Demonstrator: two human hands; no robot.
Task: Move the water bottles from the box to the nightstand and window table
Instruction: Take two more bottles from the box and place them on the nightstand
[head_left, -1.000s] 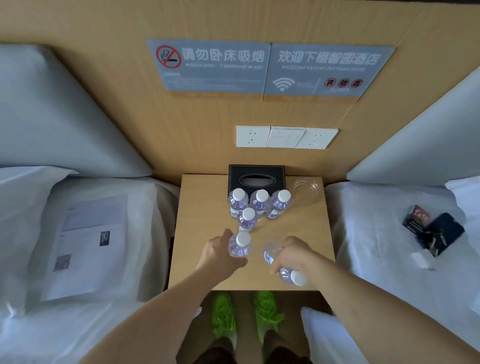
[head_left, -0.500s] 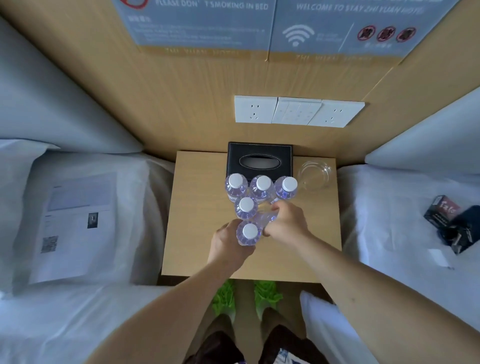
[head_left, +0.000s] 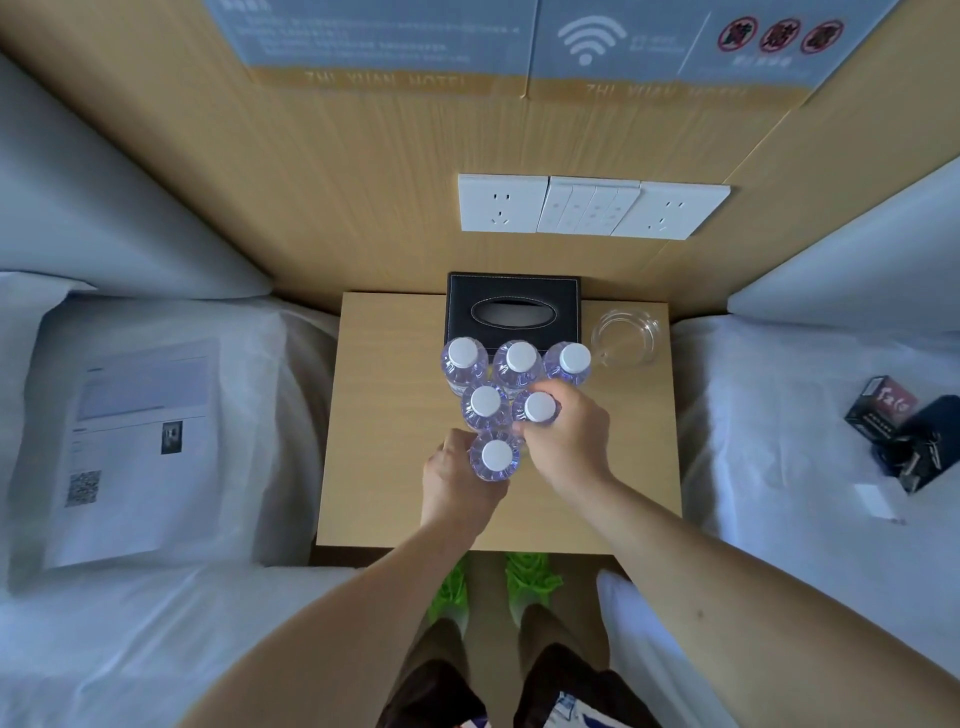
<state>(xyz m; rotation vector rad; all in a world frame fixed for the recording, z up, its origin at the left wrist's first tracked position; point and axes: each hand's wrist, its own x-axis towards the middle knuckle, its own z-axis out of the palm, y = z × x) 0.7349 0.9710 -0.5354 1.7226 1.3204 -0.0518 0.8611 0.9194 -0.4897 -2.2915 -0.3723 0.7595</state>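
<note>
- Since half a second ago the right hand (head_left: 569, 439) has stood its bottle (head_left: 538, 408) upright; a second ago that bottle lay tilted near the front edge of the nightstand (head_left: 384, 457).
- Nearest the front edge, the left hand (head_left: 457, 486) is wrapped round the lone front bottle (head_left: 496, 457), apparently steadying it upright.
- Just behind it, the right hand's fingers are closed round the upright bottle, tucking it beside its neighbour (head_left: 484, 401) to fill the second row.
- Farther back, three bottles (head_left: 519, 358) stand shoulder to shoulder, so the six form a tight triangle, probably to save space.
- Behind those, a black tissue box (head_left: 513, 312) sits at the back edge, a clear glass dish (head_left: 626, 338) to its right.
- No box of bottles is in view.
</note>
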